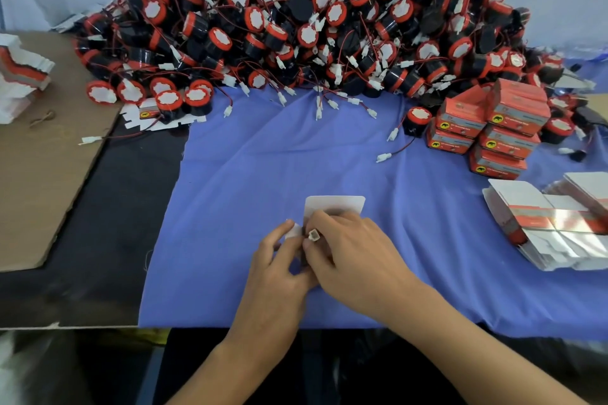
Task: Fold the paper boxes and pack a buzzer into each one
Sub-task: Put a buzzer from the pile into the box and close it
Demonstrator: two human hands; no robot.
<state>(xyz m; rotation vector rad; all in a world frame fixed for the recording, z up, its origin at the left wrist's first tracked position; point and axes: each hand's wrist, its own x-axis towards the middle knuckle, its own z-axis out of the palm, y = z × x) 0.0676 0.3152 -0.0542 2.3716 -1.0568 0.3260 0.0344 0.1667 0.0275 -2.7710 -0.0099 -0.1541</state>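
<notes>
No lettering legible.
At two o'clock, the stacked boxes (493, 131) each carry a yellow round sign with a black animal figure and a line of print beside it, too blurred to read; the flat box (146, 110) at ten o'clock shows the same yellow sign.

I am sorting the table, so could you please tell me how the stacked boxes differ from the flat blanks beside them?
The stacked boxes are folded into closed cuboids; the flat blanks lie unfolded. The boxes stand piled in tiers; the blanks lie fanned and overlapping. Both carry orange-red print.
</notes>
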